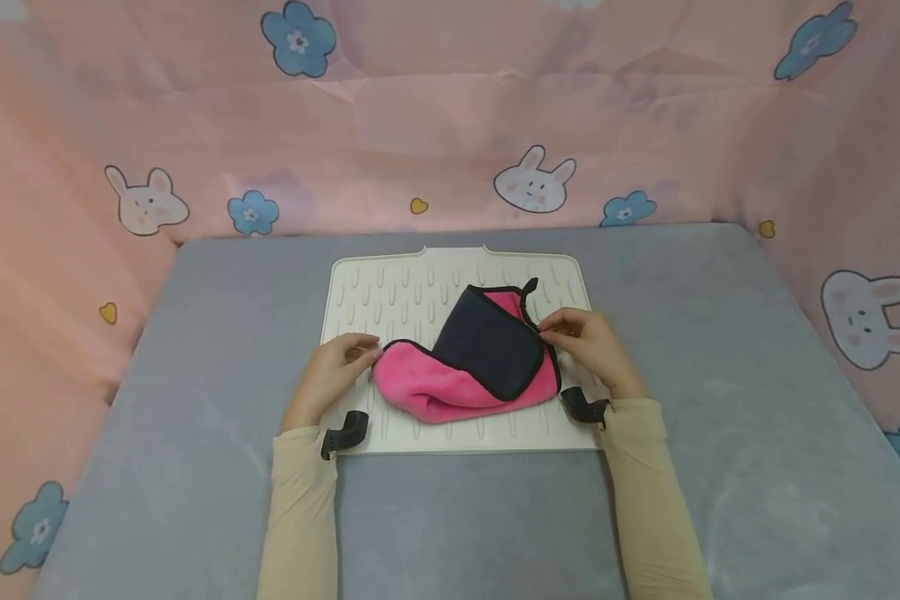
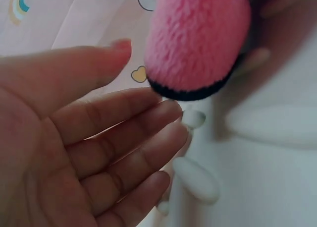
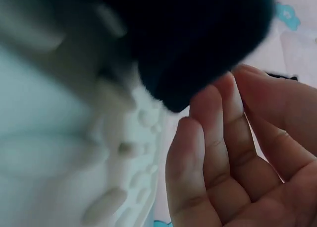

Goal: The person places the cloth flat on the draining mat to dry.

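A cleaning cloth (image 1: pixel 450 387), pink and fleecy on one side and dark navy on the other, lies partly folded on a white drying mat (image 1: pixel 378 287). Black trim runs round its edge, and a small black loop sticks up at the far corner. At the cloth's left end is my left hand (image 1: pixel 336 375); in the left wrist view its fingers (image 2: pixel 143 147) are extended by the trim, the thumb apart. My right hand (image 1: pixel 592 346) pinches the cloth's right edge between thumb and fingertips, where the navy flap lies folded over the pink.
The mat has raised oval ridges and a thin rim, and rests on a grey table covering (image 1: pixel 217 350). A pink curtain (image 1: pixel 435 108) printed with rabbits and flowers stands round the back and sides. A black mount (image 1: pixel 347 433) sits at each wrist.
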Demonstrator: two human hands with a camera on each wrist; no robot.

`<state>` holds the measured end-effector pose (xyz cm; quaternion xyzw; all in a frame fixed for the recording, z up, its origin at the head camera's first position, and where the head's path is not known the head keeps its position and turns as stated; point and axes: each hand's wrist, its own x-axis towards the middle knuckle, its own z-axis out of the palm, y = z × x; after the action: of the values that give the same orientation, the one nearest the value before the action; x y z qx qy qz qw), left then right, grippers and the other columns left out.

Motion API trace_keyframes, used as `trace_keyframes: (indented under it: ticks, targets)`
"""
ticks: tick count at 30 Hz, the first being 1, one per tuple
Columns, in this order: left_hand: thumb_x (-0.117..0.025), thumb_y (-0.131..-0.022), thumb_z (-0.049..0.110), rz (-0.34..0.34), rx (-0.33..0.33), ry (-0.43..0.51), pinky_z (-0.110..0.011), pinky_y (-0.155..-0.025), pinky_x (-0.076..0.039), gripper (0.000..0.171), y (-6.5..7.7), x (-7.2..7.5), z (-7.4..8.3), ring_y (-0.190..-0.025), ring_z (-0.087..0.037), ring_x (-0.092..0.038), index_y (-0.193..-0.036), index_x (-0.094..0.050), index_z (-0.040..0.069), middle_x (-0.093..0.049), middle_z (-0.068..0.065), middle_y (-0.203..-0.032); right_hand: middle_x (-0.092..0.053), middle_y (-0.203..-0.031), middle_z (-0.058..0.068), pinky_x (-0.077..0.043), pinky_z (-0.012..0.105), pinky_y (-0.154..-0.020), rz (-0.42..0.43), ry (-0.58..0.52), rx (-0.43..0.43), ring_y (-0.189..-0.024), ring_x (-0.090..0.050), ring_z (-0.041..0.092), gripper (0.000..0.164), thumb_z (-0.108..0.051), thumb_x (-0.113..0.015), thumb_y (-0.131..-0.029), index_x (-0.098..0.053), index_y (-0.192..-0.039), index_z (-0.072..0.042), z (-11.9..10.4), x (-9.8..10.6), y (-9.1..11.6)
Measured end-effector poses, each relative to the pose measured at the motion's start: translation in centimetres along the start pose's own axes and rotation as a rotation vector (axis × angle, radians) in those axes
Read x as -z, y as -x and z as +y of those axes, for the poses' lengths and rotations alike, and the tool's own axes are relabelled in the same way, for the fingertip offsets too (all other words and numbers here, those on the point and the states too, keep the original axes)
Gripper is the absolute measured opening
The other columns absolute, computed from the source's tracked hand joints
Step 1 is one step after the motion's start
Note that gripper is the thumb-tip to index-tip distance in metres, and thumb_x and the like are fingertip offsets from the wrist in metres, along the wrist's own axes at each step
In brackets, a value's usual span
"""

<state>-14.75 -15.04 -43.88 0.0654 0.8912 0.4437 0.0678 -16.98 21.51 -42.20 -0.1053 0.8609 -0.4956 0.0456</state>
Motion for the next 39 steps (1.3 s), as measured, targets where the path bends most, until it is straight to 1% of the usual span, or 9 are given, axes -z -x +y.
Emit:
trace_keyframes:
  ticks: [4, 9, 16, 19, 21, 26, 30, 35, 39]
  targets:
    - [-0.064, -0.090, 0.019, -0.004, -0.025, -0.015, -0.040, -0.084, -0.047, 0.031, -0.1, -0.4, 0.2, -0.089, -0.024, -0.063, -0.115, -0.064, 0.001, -0.068, -0.011, -0.100, -0.066, -0.096, 0.022, -0.048, 0.018, -0.071, -0.045, -0.027, -0.032, -0.080, -0.062, 0.019, 0.014, 0.002, -0.061, -0.089, -0.066, -0.101, 0.008, 0.4, 0.2, 0.2]
    - [-0.067, -0.088, 0.017, 0.023, -0.027, -0.014, -0.034, -0.075, -0.048, 0.025, -0.1, -0.9, 0.2, -0.079, -0.020, -0.061, -0.108, -0.068, 0.002, -0.067, -0.007, -0.088, -0.065, -0.099, 0.022, -0.051, 0.021, -0.074, -0.085, -0.047, -0.065, -0.083, -0.063, 0.021, 0.019, 0.008, -0.060, -0.087, -0.063, -0.106, 0.009, 1.0, 0.1, 0.2]
    - [-0.068, -0.088, 0.016, 0.033, -0.027, -0.014, -0.036, -0.076, -0.049, 0.022, -0.1, -1.2, 0.4, -0.081, -0.021, -0.063, -0.105, -0.068, 0.001, -0.067, -0.008, -0.087, -0.063, -0.100, 0.020, -0.051, 0.021, -0.072, -0.100, -0.054, -0.052, -0.084, -0.062, 0.023, 0.024, 0.009, -0.063, -0.085, -0.063, -0.109, 0.007, 1.0, 0.0, 0.2]
    - [-0.069, -0.087, 0.017, 0.024, -0.028, 0.002, -0.037, -0.078, -0.049, 0.022, -0.1, -1.2, 0.4, -0.082, -0.022, -0.064, -0.103, -0.068, 0.001, -0.067, -0.008, -0.088, -0.063, -0.100, 0.020, -0.050, 0.020, -0.072, -0.094, -0.052, -0.032, -0.086, -0.061, 0.025, 0.025, 0.006, -0.065, -0.085, -0.063, -0.109, 0.006, 0.8, -0.1, 0.2]
    - [-0.070, -0.086, 0.016, 0.021, -0.028, 0.022, -0.036, -0.078, -0.050, 0.022, 0.0, -1.2, 0.4, -0.082, -0.023, -0.064, -0.102, -0.068, 0.001, -0.068, -0.009, -0.088, -0.064, -0.098, 0.019, -0.049, 0.020, -0.072, -0.084, -0.020, -0.011, -0.085, -0.060, 0.025, 0.024, 0.003, -0.067, -0.084, -0.065, -0.108, 0.005, 0.8, -0.1, 0.2]
    - [-0.071, -0.085, 0.011, 0.042, -0.029, 0.071, -0.034, -0.075, -0.049, 0.018, 0.1, -0.7, 0.3, -0.080, -0.023, -0.065, -0.098, -0.068, -0.001, -0.068, -0.011, -0.087, -0.066, -0.093, 0.012, -0.048, 0.030, -0.072, -0.063, 0.108, 0.058, -0.082, -0.059, 0.023, 0.017, -0.002, -0.069, -0.085, -0.068, -0.101, 0.000, 0.9, -0.3, 0.1]
    - [-0.069, -0.086, 0.009, 0.052, -0.032, 0.100, -0.032, -0.073, -0.047, 0.014, 0.2, -0.4, 0.2, -0.078, -0.021, -0.063, -0.095, -0.067, -0.001, -0.067, -0.011, -0.084, -0.064, -0.096, 0.011, -0.047, 0.036, -0.075, -0.054, 0.169, 0.105, -0.085, -0.059, 0.023, 0.015, -0.003, -0.068, -0.086, -0.067, -0.100, -0.002, 1.1, -0.4, 0.0]
    - [-0.068, -0.086, 0.008, 0.046, -0.029, 0.123, -0.032, -0.074, -0.046, 0.012, 0.3, -0.3, 0.3, -0.077, -0.019, -0.063, -0.095, -0.066, -0.001, -0.067, -0.010, -0.083, -0.062, -0.097, 0.011, -0.046, 0.037, -0.074, -0.040, 0.185, 0.147, -0.087, -0.059, 0.024, 0.020, 0.000, -0.070, -0.083, -0.066, -0.103, -0.002, 1.1, -0.6, -0.1]
    - [-0.068, -0.087, 0.007, 0.047, -0.024, 0.125, -0.031, -0.073, -0.045, 0.012, 0.3, -0.2, 0.3, -0.075, -0.017, -0.062, -0.095, -0.066, -0.001, -0.066, -0.009, -0.082, -0.062, -0.096, 0.012, -0.045, 0.036, -0.074, -0.019, 0.163, 0.150, -0.087, -0.059, 0.023, 0.021, 0.003, -0.069, -0.082, -0.066, -0.102, -0.001, 1.0, -0.8, -0.3]
